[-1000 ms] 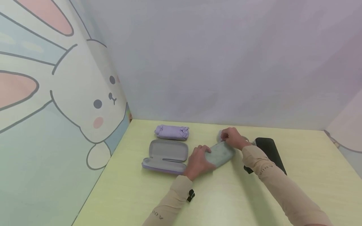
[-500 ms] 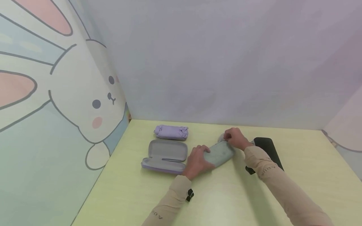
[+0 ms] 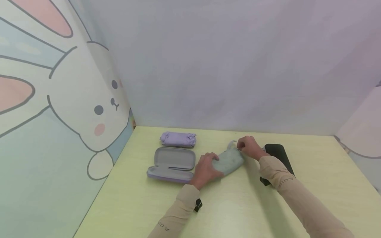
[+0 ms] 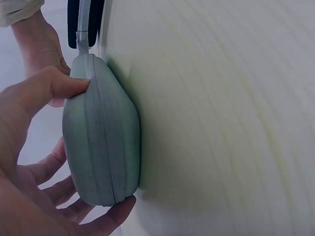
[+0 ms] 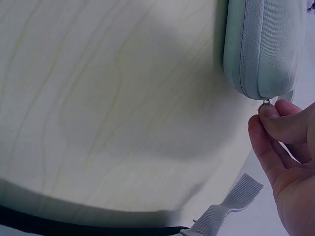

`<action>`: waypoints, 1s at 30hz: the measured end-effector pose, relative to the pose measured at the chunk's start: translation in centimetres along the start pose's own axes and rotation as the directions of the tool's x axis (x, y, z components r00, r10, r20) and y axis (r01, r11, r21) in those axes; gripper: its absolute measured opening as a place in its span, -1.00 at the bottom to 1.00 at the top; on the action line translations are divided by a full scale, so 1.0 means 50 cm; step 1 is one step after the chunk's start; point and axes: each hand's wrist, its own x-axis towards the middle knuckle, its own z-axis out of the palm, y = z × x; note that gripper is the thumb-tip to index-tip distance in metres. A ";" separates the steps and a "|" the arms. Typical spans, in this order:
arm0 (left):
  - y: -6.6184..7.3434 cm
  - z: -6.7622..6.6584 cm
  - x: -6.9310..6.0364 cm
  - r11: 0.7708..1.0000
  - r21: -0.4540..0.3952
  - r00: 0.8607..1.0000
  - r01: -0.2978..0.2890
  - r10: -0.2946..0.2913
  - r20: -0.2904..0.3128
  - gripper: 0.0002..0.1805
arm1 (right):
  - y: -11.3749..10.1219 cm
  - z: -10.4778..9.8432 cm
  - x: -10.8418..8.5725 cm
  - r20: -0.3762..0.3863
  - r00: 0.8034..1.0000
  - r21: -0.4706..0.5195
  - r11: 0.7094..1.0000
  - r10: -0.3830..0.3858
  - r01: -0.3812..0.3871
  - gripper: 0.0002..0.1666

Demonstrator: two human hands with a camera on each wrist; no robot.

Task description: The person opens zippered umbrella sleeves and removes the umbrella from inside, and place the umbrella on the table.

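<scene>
Case (image 3: 228,162), green, rounded and finely ribbed, sits in the curled fingers of the left hand (image 3: 206,170); the right hand (image 3: 250,147) pinches its small pull (image 5: 266,103), ribbed strap (image 5: 227,204) near those fingertips.

A screened-off tabletop corner is shown; whether it is set in a home or a studio cannot be told. A wall covering (image 3: 38,178) printed with a cartoon rabbit (image 3: 77,96) is seen at left, and the yellowish wood-grained tabletop (image 3: 235,211) is backed by a pale lilac sheet (image 3: 214,66) across the top.
</scene>
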 end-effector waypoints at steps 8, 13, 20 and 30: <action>-0.002 0.001 0.001 1.000 0.002 1.000 0.005 -0.005 0.009 -0.41 | 0.004 0.003 -0.001 -0.004 1.000 -0.020 1.000 0.017 -0.017 -0.69; -0.003 0.000 0.001 1.000 -0.012 1.000 0.014 -0.014 0.005 -0.41 | 0.001 0.002 -0.007 -0.006 1.000 -0.027 0.999 0.028 -0.028 -0.71; -0.007 0.002 0.000 0.999 -0.015 1.000 0.031 -0.031 -0.002 -0.39 | -0.007 0.001 -0.011 -0.004 0.999 -0.028 0.999 0.042 -0.042 -0.71; -0.010 0.005 -0.001 1.000 -0.010 1.000 0.012 -0.012 -0.012 -0.38 | -0.009 0.001 -0.025 0.034 0.994 -0.029 0.994 0.104 -0.103 -0.70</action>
